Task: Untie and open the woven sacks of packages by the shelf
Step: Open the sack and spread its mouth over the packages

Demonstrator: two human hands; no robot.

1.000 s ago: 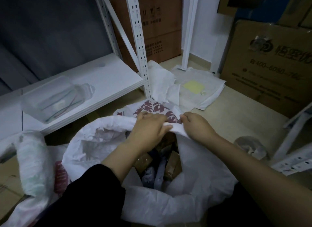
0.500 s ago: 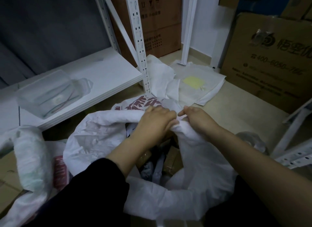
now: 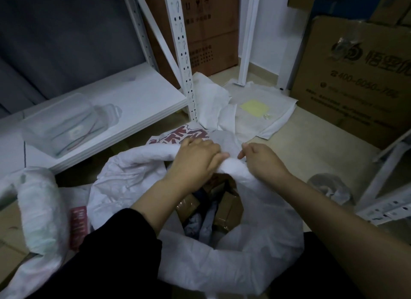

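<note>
My way into the open white woven sack (image 3: pixel 124 176) is narrowed by brown cardboard packages (image 3: pixel 226 212) filling its mouth. The white perforated shelf post (image 3: pixel 180 54) blocks ahead; bare beige floor (image 3: pixel 311 138) lies free to my right.

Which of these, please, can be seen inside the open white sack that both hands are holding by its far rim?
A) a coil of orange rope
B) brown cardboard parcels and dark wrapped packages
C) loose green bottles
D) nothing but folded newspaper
B: through the mouth of the white sack, below the left hand and right hand gripping its rim, brown cardboard parcels lie among dark packages.
</note>
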